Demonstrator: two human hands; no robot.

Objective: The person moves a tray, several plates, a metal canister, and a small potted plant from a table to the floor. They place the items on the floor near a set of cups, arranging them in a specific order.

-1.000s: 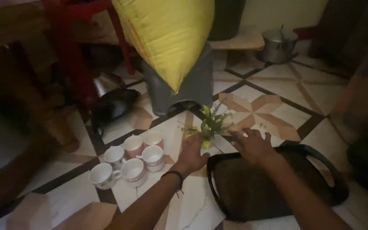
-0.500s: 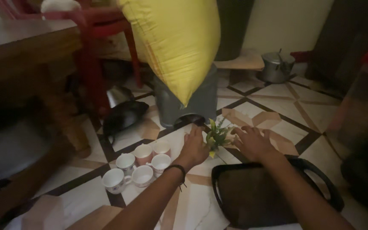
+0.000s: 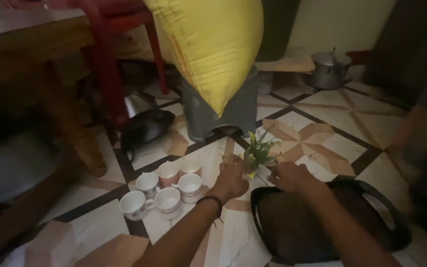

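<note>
Both hands flank the plant: left hand at its 8 o'clock, right hand at 4, fingers curled; grip's unclear.

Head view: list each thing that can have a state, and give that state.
left hand: on the floor beside the plant sprig, touching it
right hand: fingers curled at the sprig's base
plant sprig: upright between both hands
cups: five, upright, clustered, look empty
dark tray: flat on the floor, nothing on it
metal pot: lid on
yellow sack: leaning on the grey stool
</note>
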